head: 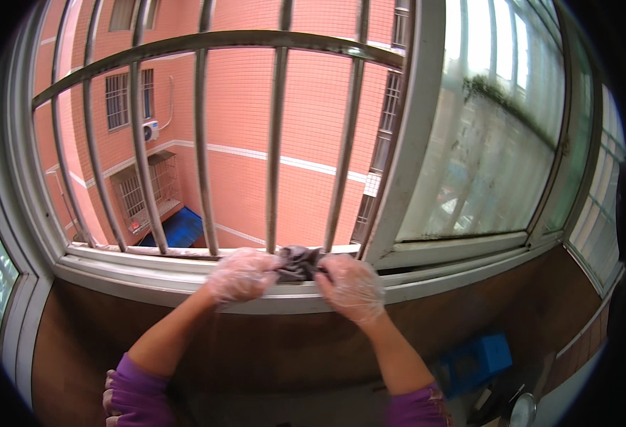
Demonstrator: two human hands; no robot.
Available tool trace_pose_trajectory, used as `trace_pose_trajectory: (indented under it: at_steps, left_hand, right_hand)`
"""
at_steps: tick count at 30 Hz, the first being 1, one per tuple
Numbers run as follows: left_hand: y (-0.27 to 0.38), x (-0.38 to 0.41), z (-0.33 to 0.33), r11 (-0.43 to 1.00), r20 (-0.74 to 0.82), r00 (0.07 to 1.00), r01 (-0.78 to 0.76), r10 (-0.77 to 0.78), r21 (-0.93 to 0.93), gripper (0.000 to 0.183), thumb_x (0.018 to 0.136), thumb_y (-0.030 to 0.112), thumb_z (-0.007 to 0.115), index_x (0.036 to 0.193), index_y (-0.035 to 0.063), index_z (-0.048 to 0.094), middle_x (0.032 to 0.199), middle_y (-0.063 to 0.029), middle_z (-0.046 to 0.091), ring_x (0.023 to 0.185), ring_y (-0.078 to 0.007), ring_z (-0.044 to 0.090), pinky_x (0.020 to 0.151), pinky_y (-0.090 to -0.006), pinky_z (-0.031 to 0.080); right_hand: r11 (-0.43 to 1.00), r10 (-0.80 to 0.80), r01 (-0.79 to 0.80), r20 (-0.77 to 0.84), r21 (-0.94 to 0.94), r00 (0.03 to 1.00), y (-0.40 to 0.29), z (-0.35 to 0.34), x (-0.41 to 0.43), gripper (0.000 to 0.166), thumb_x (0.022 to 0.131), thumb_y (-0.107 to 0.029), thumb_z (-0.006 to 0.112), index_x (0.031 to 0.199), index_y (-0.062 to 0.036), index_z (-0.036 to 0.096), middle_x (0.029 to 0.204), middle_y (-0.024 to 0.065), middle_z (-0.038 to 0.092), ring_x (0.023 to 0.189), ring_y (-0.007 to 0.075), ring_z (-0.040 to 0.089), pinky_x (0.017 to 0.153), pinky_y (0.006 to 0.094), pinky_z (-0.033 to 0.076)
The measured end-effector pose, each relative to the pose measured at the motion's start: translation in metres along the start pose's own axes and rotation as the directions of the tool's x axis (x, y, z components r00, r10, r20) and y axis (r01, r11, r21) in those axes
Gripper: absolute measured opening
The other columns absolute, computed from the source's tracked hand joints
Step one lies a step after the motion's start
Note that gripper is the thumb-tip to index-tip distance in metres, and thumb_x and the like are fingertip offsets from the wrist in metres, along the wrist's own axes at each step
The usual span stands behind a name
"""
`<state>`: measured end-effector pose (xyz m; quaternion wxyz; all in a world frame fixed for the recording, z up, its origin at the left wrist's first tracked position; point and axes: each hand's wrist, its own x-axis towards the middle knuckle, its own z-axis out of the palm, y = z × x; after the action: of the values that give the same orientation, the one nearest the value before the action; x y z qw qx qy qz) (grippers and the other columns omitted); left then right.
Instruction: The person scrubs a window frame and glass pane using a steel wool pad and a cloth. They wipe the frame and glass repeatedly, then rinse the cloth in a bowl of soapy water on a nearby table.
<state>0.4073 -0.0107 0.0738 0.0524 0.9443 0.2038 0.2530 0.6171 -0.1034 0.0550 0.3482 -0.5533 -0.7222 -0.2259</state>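
Note:
Both my hands wear clear plastic gloves and grip a crumpled dark grey cloth (pixel 298 262) over the sliding track of a white window frame (pixel 174 277). My left hand (pixel 242 275) pinches the cloth's left side, close to the inner edge of the sill. On its right side my right hand (pixel 353 285) has its fingers curled around the fabric. The cloth lies bunched on the track, right behind the inner lip. Parts of it are hidden under my fingers.
Metal security bars (pixel 275 149) stand just beyond the track. To the right, a sliding glass pane (pixel 483 160) has dark grime on it. Below the sill is a brown wall panel (pixel 270 347). A blue plastic stool (pixel 475 363) stands on the floor at lower right.

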Motion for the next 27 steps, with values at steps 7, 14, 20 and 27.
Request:
trace_pose_trajectory:
  at_steps: [7, 14, 20, 27]
  left_hand:
    - [0.014, 0.041, 0.042, 0.998, 0.068, 0.997, -0.03, 0.034, -0.049, 0.007, 0.074, 0.01, 0.053, 0.077, 0.005, 0.056, 0.069, -0.0153, 0.057, 0.066, -0.0325, 0.057, 0.065, -0.0429, 0.047]
    - [0.043, 0.066, 0.039, 0.987, 0.159, 0.987, 0.043, -0.018, -0.155, 0.012, 0.072, 0.008, 0.051, 0.08, 0.0056, 0.061, 0.072, -0.0169, 0.06, 0.071, -0.0339, 0.059, 0.066, -0.0428, 0.047]
    - [0.053, 0.089, 0.056, 0.971, 0.142, 0.987, -0.044, 0.08, -0.237, 0.012, 0.072, 0.01, 0.052, 0.078, 0.0051, 0.061, 0.075, -0.0176, 0.061, 0.072, -0.0329, 0.06, 0.064, -0.0416, 0.047]
    - [0.054, 0.085, 0.05, 0.987, 0.15, 0.988, -0.021, 0.045, -0.162, 0.014, 0.072, 0.011, 0.053, 0.082, 0.006, 0.061, 0.075, -0.018, 0.061, 0.071, -0.0332, 0.061, 0.064, -0.0404, 0.048]
  right_hand:
    - [0.937, 0.278, -0.31, 0.192, 0.162, 0.941, 0.002, -0.045, -0.002, 0.03, 0.075, -0.014, 0.061, 0.103, -0.0068, 0.058, 0.08, 0.0143, 0.065, 0.075, 0.031, 0.064, 0.066, 0.0369, 0.05]
    - [0.92, 0.335, -0.362, 0.175, 0.154, 0.926, 0.029, -0.049, -0.015, 0.018, 0.075, -0.016, 0.061, 0.09, -0.0068, 0.059, 0.079, 0.0154, 0.063, 0.075, 0.0343, 0.061, 0.065, 0.0418, 0.047]
    - [0.967, 0.254, -0.252, 0.053, -0.037, 0.966, 0.055, -0.064, -0.026, 0.019, 0.069, -0.017, 0.065, 0.084, -0.0056, 0.062, 0.079, 0.0134, 0.063, 0.074, 0.0331, 0.06, 0.066, 0.0395, 0.047]
    - [0.965, 0.262, -0.258, 0.175, -0.047, 0.949, 0.057, -0.062, -0.025, 0.014, 0.074, -0.019, 0.059, 0.08, -0.0079, 0.062, 0.075, 0.0134, 0.061, 0.072, 0.0335, 0.059, 0.066, 0.0441, 0.046]
